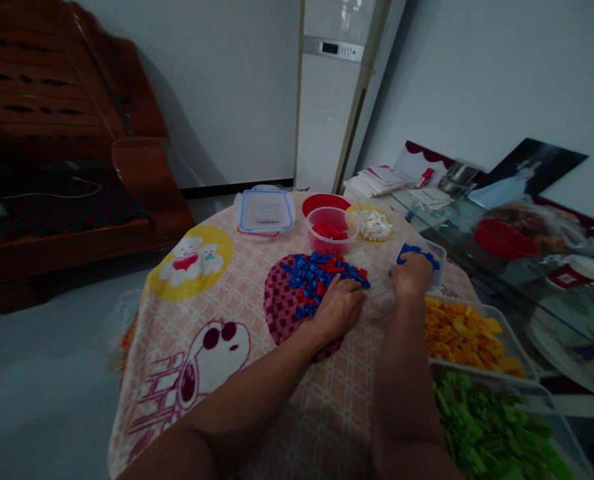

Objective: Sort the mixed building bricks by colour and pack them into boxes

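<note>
My left hand (343, 307) rests palm-down, fingers loosely curled, at the near right edge of a pile of blue pieces (304, 270), with red pieces (321, 289) among them, on the cloth-covered desk (337, 407). My right hand (413, 272) bends over a clear container (443, 259) holding more blue pieces. I cannot tell how far open either grip is, or what it holds; the knuckles hide it. Risks, in my judgement: mingled colours could bring a mixed grasp; pressure on the container's wall could tip it; a lowered forearm could jolt the orange pieces' tray (511, 333).
</note>
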Tool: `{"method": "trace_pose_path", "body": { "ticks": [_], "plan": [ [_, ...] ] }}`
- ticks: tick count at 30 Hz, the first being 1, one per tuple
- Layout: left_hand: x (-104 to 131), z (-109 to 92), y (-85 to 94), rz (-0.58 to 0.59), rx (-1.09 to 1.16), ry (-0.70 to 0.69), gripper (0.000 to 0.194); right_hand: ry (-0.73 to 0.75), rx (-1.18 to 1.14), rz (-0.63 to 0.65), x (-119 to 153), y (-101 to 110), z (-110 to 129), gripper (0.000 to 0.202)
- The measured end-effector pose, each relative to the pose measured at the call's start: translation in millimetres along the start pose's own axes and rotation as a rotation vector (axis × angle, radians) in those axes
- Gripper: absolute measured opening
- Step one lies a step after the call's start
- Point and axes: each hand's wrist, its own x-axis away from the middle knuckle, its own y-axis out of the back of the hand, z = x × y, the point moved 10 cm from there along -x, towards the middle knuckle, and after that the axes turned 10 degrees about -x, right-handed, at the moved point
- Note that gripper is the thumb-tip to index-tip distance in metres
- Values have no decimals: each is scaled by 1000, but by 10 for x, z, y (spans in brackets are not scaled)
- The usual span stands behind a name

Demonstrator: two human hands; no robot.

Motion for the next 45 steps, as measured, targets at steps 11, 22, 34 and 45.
{"method": "trace_pose_path", "body": {
  "ticks": [11, 22, 34, 45],
  "plan": [
    [2, 5, 11, -9, 37, 15, 23, 65, -212, -4, -24, -91, 196, 40],
    [11, 360, 313, -236, 95, 101, 25, 5, -39, 93, -27, -33, -12, 27],
    [220, 1721, 570, -289, -32, 556, 38, 92, -282, 44, 26, -196, 415, 36],
    [12, 1332, 332, -151, 3, 405, 43, 128, -78, 103, 143, -179, 402, 22]
  ]
}}
